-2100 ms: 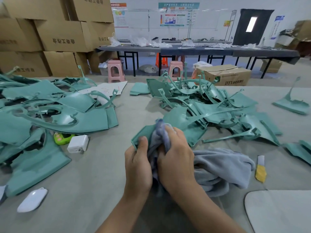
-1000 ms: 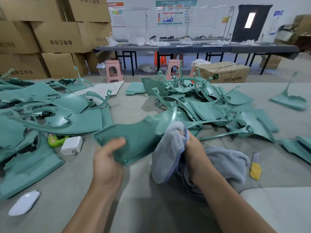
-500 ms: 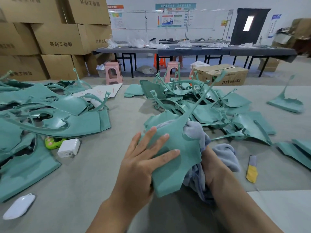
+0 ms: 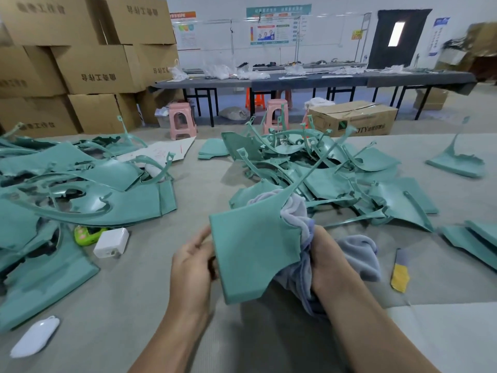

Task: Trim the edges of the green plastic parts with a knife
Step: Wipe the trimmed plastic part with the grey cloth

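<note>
1. The left hand grips the left edge of a green plastic panel, held up above the grey table at about 6 o'clock in the view; its fingers curl behind the panel and the thumb lies along the edge.
2. The panel faces the camera, tilted, and a thin green strut rises from its upper right corner toward 1 o'clock.
3. The right hand clutches a bunched grey-blue cloth against the panel's right edge, fingers curled into the fabric; the fingertips are hidden by the cloth.
4. More of the cloth trails onto the table at 3 o'clock from that hand.
5. A tangled pile of green parts lies at 12 to 2 o'clock beyond the hands.
6. A flatter heap of green parts covers the table at 9 to 10 o'clock.
7. A yellow-handled knife lies on the table at 3 o'clock, apart from both hands.
8. A white charger block sits at 9 o'clock, just beside a bright green small item.
9. A white oval object rests at 8 o'clock near the table's edge.
10. Stacked cardboard boxes stand at 11 o'clock behind the table.
</note>
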Motion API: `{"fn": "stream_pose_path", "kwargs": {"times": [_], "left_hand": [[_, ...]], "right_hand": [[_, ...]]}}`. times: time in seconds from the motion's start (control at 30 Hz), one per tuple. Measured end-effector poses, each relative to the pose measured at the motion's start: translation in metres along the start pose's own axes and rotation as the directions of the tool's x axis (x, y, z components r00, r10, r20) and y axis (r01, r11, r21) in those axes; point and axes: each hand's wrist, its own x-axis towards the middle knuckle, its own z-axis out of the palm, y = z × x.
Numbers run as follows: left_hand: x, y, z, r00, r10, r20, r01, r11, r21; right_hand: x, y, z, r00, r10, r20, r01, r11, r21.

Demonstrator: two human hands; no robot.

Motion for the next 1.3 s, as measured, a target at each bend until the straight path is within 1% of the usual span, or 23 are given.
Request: {"fn": "stream_pose_path", "kwargs": {"times": [0.03,0.07,0.1,0.13,0.17,0.2,0.23,0.3,0.4,0.47,0.53,0.6,0.67,0.7,0.83,0.9,0.97,1.0,1.07,1.13,1.2,1.27,1.3], "left_hand": [[-0.003,0.004,0.001,0.995,-0.098,-0.012,0.096,0.988,-0.125],[-0.004,0.004,0.005,0.985,-0.173,0.012,0.172,0.962,-0.211],[-0.004,0.001,0.005,0.977,-0.21,0.038,0.213,0.942,-0.258],[-0.006,0.002,0.007,0.97,-0.233,0.07,0.243,0.931,-0.272],[-0.006,0.003,0.007,0.971,-0.227,0.072,0.238,0.944,-0.229],[-0.006,0.007,0.007,0.974,-0.217,0.06,0.225,0.953,-0.201],[-0.003,0.008,0.004,0.976,-0.216,0.036,0.219,0.956,-0.193],[0.004,0.009,-0.002,0.984,-0.176,-0.025,0.166,0.958,-0.236],[0.013,0.015,-0.011,0.968,0.001,-0.252,-0.054,0.978,-0.201],[0.017,0.016,-0.015,0.944,0.125,-0.307,-0.171,0.977,-0.127],[0.015,0.011,-0.013,0.932,0.235,-0.275,-0.244,0.97,0.0],[0.007,-0.001,-0.005,0.949,0.299,-0.098,-0.285,0.949,0.134],[-0.003,-0.011,0.005,0.965,0.244,0.101,-0.256,0.958,0.129],[-0.006,-0.014,0.009,0.965,0.218,0.149,-0.233,0.968,0.091],[-0.007,-0.014,0.01,0.947,0.209,0.243,-0.208,0.978,-0.027],[-0.005,-0.011,0.006,0.947,0.218,0.237,-0.223,0.975,-0.003],[-0.004,-0.008,0.004,0.967,0.206,0.148,-0.216,0.975,0.056],[-0.003,-0.005,0.003,0.984,0.165,0.07,-0.169,0.985,0.046],[0.0,-0.001,0.002,0.999,0.031,-0.015,-0.032,0.996,-0.078],[0.001,0.0,0.001,0.999,-0.047,0.019,0.049,0.988,-0.144],[0.0,-0.002,-0.001,0.995,-0.085,0.051,0.092,0.983,-0.158],[-0.001,-0.003,0.001,0.998,-0.062,0.028,0.064,0.994,-0.085],[-0.002,-0.003,0.003,0.999,-0.033,0.012,0.034,0.998,-0.058]], "right_hand": [[0.008,0.004,0.011,0.997,-0.074,-0.039,0.063,0.971,-0.229],[0.001,0.007,0.008,0.997,-0.07,0.027,0.069,0.996,0.055],[-0.001,0.005,0.011,0.989,-0.054,0.14,-0.018,0.882,0.47],[0.005,0.006,0.008,0.951,-0.281,0.128,0.128,0.736,0.664],[0.0,0.006,0.006,0.921,-0.384,0.062,0.247,0.701,0.669],[0.002,0.01,0.003,0.907,-0.42,-0.037,0.341,0.68,0.649],[-0.001,0.011,0.0,0.884,-0.463,-0.066,0.388,0.649,0.655],[-0.008,0.007,0.001,0.891,-0.454,-0.026,0.374,0.7,0.609],[-0.012,0.004,-0.012,0.892,-0.436,-0.119,0.407,0.659,0.633],[-0.014,0.005,-0.012,0.816,-0.534,-0.222,0.56,0.632,0.536],[-0.023,0.004,0.001,0.696,-0.686,-0.211,0.699,0.58,0.419],[-0.029,0.01,0.017,0.54,-0.825,-0.167,0.84,0.516,0.167],[-0.032,0.015,0.032,0.43,-0.897,-0.1,0.893,0.439,-0.102],[-0.033,0.016,0.038,0.429,-0.9,-0.074,0.891,0.435,-0.131],[-0.034,0.018,0.045,0.565,-0.825,0.002,0.825,0.565,-0.003],[-0.037,0.022,0.045,0.572,-0.82,0.015,0.82,0.572,0.002],[-0.041,0.026,0.05,0.562,-0.827,0.021,0.827,0.562,-0.029],[-0.043,0.029,0.053,0.552,-0.833,0.028,0.833,0.549,-0.076],[-0.049,0.033,0.06,0.501,-0.861,0.083,0.854,0.477,-0.207],[-0.055,0.033,0.062,0.466,-0.872,0.149,0.867,0.417,-0.271],[-0.054,0.031,0.06,0.437,-0.881,0.18,0.887,0.389,-0.248],[-0.053,0.028,0.06,0.393,-0.905,0.161,0.902,0.346,-0.26],[-0.053,0.028,0.061,0.394,-0.908,0.144,0.896,0.344,-0.281]]}}
